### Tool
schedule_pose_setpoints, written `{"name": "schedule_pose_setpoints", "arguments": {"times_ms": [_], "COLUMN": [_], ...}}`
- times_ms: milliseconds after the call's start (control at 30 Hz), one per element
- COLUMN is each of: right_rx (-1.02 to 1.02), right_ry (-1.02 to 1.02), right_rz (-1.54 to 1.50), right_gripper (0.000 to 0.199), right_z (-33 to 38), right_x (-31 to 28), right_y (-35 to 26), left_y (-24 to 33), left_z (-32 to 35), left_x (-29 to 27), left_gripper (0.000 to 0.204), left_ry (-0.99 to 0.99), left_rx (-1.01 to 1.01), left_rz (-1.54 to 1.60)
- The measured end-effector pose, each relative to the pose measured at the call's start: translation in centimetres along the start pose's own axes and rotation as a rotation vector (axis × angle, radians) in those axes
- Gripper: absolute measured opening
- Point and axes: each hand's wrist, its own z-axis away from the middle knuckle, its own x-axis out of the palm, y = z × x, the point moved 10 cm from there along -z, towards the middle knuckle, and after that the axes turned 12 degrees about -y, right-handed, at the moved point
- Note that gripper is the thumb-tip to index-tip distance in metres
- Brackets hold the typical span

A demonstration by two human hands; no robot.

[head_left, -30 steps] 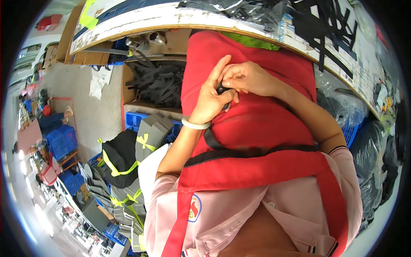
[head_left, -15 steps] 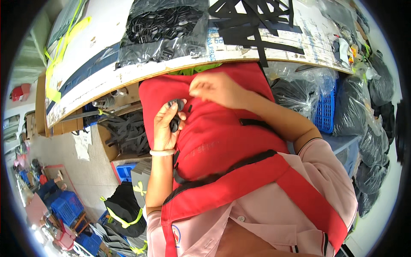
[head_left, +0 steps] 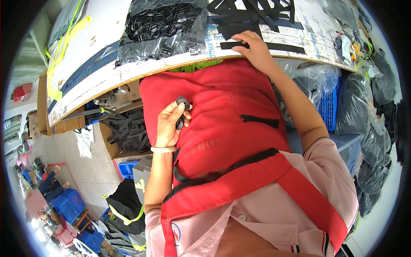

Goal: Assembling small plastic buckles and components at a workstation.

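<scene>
My left hand (head_left: pixel 170 122) is closed around a short black webbing strap (head_left: pixel 183 103), held above the red apron (head_left: pixel 222 132) on my lap. Dark loops of it show above and below my fingers; whether a buckle is on it I cannot make out. At the near edge of the table, my right hand (head_left: pixel 252 49) is over a long flat black strap (head_left: pixel 284 47). Its thumb and fingertips are apart, with the strap between and beneath them. More black straps (head_left: pixel 244 28) lie crossed in a loose pile just beyond that hand.
A clear plastic bag of black buckles (head_left: pixel 165 23) lies open on the white tabletop (head_left: pixel 102 21). Below the table's left side, a cardboard box (head_left: pixel 109 145) holds dark straps. A blue crate (head_left: pixel 327 107) and dark filled bags (head_left: pixel 364 128) stand at the right.
My right hand has moved from above the apron, near my left hand, forward and right to the straps on the table. My left hand stays nearly in place, still holding the black strap.
</scene>
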Motion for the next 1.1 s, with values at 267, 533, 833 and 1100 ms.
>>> {"name": "schedule_pose_setpoints", "arguments": {"times_ms": [267, 533, 833, 1100], "right_rx": [-0.073, -0.102, -0.097, -0.076], "right_ry": [-0.165, -0.086, -0.123, -0.318], "right_rz": [0.142, 0.142, 0.065, 0.001], "right_gripper": [0.011, 0.011, 0.014, 0.018], "right_z": [-1.7, -2.5, -2.1, -2.7], "right_x": [0.2, 1.2, 1.8, 2.9], "right_y": [-2.5, -0.8, -0.7, -0.6], "left_y": [0.3, 0.3, 0.0, -0.2], "left_z": [-0.7, -1.1, -1.2, -1.2], "left_x": [0.8, 1.8, 1.5, 1.6], "left_gripper": [0.020, 0.022, 0.023, 0.022], "left_ry": [0.037, 0.036, 0.041, 0.038], "left_rx": [-0.001, 0.002, -0.006, 0.002], "left_rz": [-0.067, -0.092, -0.102, -0.112]}}
